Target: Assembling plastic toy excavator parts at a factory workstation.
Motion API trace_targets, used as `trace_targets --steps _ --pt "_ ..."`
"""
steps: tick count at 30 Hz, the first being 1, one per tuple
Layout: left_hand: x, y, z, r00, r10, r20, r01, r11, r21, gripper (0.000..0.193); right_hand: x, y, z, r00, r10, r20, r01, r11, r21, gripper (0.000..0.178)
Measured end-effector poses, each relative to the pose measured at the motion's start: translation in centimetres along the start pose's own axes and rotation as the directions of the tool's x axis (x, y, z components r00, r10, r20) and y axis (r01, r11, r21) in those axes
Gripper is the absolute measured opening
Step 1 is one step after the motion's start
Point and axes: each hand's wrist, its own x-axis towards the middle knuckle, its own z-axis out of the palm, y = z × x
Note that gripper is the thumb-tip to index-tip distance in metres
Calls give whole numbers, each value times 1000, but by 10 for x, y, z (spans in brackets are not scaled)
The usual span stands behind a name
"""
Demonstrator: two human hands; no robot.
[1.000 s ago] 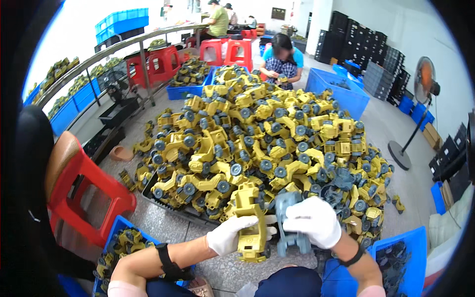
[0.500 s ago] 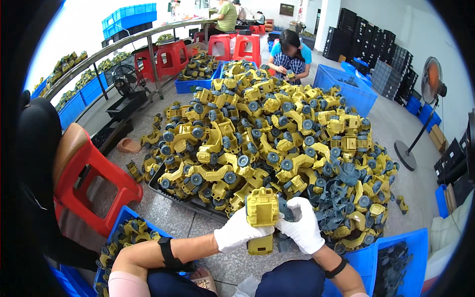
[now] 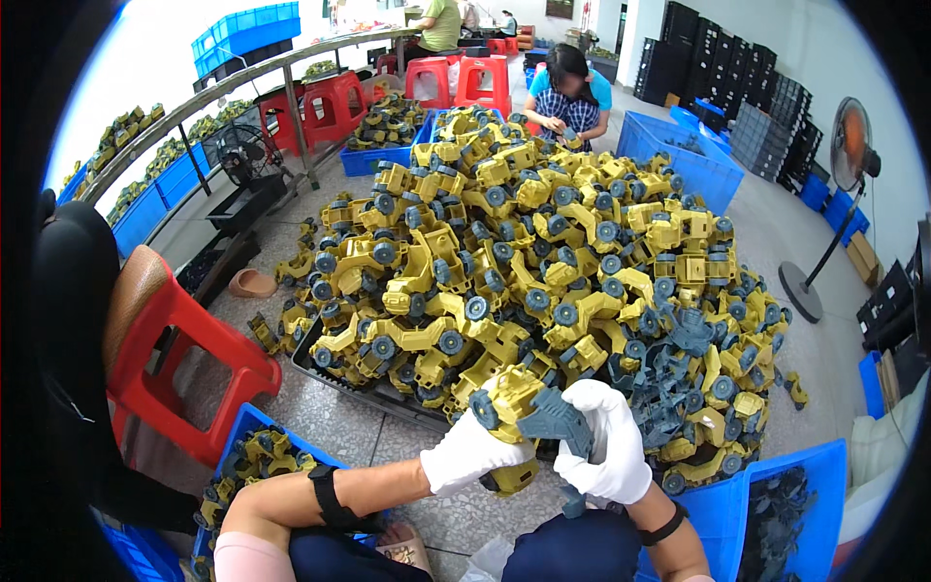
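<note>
My left hand (image 3: 473, 454), in a white glove, is closed around a yellow toy truck body (image 3: 511, 392) with dark grey wheels. The truck is tilted, one wheel toward the left. My right hand (image 3: 609, 448), also gloved, grips a dark grey plastic part (image 3: 560, 419) against the truck's right side. Whether that part is fastened to the truck cannot be seen. Below my hands, another yellow piece (image 3: 514, 476) shows under the left glove, and a grey piece (image 3: 573, 502) hangs below the right one. Just beyond is a large heap of yellow toy trucks (image 3: 524, 242).
Loose grey parts (image 3: 648, 388) lie on the heap's right side. A blue bin (image 3: 813, 504) of dark parts stands at my right, a blue crate (image 3: 250, 419) of trucks at my left. Nearby are a red stool (image 3: 194, 354) and a standing fan (image 3: 850, 145). Across the heap sits a co-worker (image 3: 572, 92).
The truck has turned in my left hand, so a wheel now faces left. My right hand has brought the grey part round to the truck's right side. The co-worker's hands have shifted slightly.
</note>
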Motion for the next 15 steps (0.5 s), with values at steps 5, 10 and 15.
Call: trace_targets --steps 5,10,15 --pt "16 -26 -18 993 106 -47 -93 968 233 96 3 7 12 992 4 -123 -27 982 -188 66" --pt "14 -25 -13 981 158 -114 -122 955 269 94 -6 -10 8 986 -85 -141 -19 794 -608 56" --pt "14 -19 -8 959 265 -102 -207 898 388 84 -5 -24 13 973 -203 -110 60 682 -728 52"
